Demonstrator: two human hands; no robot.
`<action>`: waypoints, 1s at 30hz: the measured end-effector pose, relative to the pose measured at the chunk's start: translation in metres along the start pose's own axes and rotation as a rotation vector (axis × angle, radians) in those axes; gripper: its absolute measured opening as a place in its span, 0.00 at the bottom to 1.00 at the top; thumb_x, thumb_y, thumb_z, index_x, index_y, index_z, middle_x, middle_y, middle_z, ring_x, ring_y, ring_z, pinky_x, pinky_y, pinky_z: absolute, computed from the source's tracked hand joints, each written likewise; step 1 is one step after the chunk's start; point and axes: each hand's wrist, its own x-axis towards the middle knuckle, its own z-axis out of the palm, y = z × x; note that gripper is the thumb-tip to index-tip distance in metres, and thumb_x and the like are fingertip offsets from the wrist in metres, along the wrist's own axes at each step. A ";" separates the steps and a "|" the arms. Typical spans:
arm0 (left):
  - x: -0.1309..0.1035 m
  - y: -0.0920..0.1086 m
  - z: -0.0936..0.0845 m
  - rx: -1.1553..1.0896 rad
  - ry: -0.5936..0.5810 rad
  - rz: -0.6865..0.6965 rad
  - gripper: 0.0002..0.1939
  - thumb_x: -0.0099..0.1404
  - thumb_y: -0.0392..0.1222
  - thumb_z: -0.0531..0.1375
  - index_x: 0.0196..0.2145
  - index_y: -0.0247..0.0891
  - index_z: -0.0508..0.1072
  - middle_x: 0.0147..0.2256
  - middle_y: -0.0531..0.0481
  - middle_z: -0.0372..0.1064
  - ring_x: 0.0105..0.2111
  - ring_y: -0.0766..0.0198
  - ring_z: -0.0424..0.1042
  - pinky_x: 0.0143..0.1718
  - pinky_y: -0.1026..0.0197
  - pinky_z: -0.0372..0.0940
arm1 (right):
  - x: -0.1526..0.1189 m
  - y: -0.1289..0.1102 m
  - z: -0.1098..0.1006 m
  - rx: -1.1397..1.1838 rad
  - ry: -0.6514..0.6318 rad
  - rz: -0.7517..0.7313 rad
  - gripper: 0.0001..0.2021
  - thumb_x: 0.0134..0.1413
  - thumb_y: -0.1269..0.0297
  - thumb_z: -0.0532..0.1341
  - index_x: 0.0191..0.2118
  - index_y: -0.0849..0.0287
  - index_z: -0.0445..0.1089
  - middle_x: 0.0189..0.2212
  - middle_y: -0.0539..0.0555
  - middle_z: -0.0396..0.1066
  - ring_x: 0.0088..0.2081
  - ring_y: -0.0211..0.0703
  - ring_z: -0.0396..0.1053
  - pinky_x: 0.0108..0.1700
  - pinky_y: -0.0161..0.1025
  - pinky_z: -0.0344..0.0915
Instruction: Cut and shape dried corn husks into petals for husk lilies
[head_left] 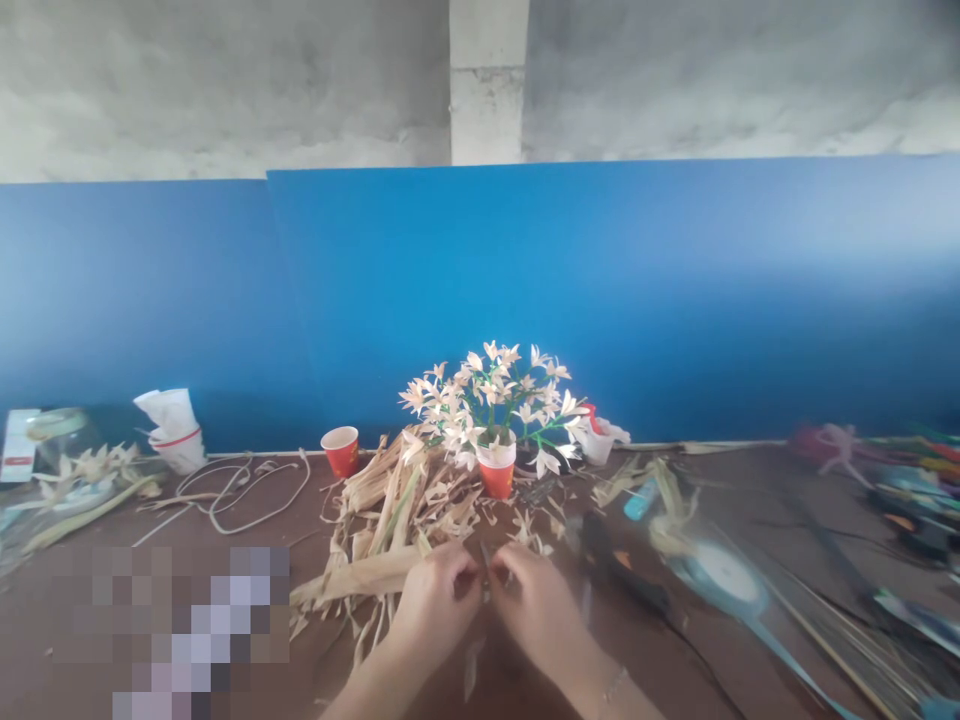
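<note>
Near the front middle of the table, my left hand [439,592] and my right hand [531,598] are close together, thumbs and fingertips pinched. Something thin and pale seems to sit between the fingertips, too small and blurred to name. Beyond them stands a red paper cup [496,480] filled with cream-white handmade flowers [491,390] on green stems. Dried corn husks [386,500] lie heaped to the left of the cup, and a broad strip of husk [360,580] reaches up to my left hand. A loose pale flower [529,530] lies just past my right hand.
On the right are a dark corded tool [626,575], a roll of light blue ribbon [727,575] and thin sticks [840,630]. A second red cup [341,455], a white cable [240,490] and a white cup with tissue [178,440] stand left. A blue partition [525,270] closes the back.
</note>
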 end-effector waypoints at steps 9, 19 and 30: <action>-0.002 0.003 0.005 0.121 0.178 -0.051 0.09 0.54 0.32 0.54 0.19 0.37 0.69 0.22 0.52 0.68 0.25 0.64 0.67 0.29 0.65 0.57 | 0.000 0.003 0.004 -0.230 0.152 0.157 0.05 0.46 0.72 0.56 0.24 0.57 0.65 0.22 0.50 0.70 0.26 0.42 0.69 0.27 0.33 0.56; -0.002 0.008 0.002 0.199 0.078 -0.043 0.08 0.55 0.32 0.55 0.22 0.38 0.72 0.23 0.51 0.70 0.28 0.63 0.69 0.31 0.64 0.57 | -0.002 -0.006 0.005 -0.094 0.115 -0.010 0.07 0.52 0.71 0.54 0.25 0.57 0.64 0.24 0.49 0.68 0.28 0.40 0.68 0.31 0.33 0.59; -0.005 0.002 -0.021 0.284 -0.225 -0.139 0.04 0.50 0.37 0.59 0.21 0.41 0.74 0.22 0.51 0.73 0.24 0.61 0.70 0.25 0.65 0.55 | 0.001 0.003 0.001 -0.217 -0.065 0.021 0.12 0.56 0.70 0.52 0.27 0.55 0.71 0.28 0.50 0.70 0.33 0.39 0.69 0.34 0.31 0.58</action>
